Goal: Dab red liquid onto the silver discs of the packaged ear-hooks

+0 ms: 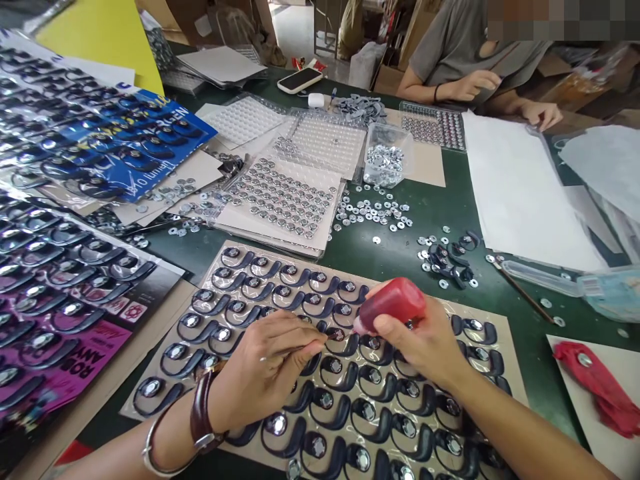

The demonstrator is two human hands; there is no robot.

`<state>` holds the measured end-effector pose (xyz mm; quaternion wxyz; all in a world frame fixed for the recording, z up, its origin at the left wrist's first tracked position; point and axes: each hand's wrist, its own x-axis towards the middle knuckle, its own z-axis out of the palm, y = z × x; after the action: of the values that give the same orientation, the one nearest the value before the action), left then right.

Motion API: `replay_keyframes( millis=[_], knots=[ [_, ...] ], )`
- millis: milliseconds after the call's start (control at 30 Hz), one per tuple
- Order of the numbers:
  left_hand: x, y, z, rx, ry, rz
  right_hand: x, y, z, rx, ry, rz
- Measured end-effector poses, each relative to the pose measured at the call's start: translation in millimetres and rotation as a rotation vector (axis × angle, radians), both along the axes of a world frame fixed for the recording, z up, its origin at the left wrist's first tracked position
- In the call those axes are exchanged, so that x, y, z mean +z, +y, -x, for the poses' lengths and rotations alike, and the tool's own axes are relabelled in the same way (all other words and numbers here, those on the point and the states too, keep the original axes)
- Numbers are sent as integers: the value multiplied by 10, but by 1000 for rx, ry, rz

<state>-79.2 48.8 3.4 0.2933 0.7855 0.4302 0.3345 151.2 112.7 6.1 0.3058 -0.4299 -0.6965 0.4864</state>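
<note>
My right hand (425, 343) is closed round a small red squeeze bottle (393, 303), its pale nozzle pointing left and down at a hook on the sheet. My left hand (265, 367), with a brown watch and a silver bangle at the wrist, pinches a thin stick whose tip meets the nozzle near the sheet's middle. Both hands hover over a clear blister sheet (220, 267) lying on brown card, filled with rows of black hook-shaped pieces, each with a shiny round disc.
Trays of silver discs (283, 197), a clear tub of discs (386, 159) and loose discs (373, 213) lie beyond. Printed cards of hooks (65, 280) stack at left. White paper (520, 187), a red rag (600, 390), a phone (300, 80). Another person's hands (475, 83) work at the far side.
</note>
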Motion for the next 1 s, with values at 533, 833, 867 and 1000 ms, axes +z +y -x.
replay_keyframes(
  millis=[533,833,867,1000],
  knots=[
    [7,206,-132,-202,312,-416,-300,226,85,-220,-29,-327],
    [15,172,-203,-161,307,-410,-363,197,88,-118,-5,-226],
    [21,173,-208,-160,305,-410,-363,198,92,-114,-4,-234],
    [23,169,-209,-156,308,-400,-352,211,101,-142,-34,-300]
  ],
)
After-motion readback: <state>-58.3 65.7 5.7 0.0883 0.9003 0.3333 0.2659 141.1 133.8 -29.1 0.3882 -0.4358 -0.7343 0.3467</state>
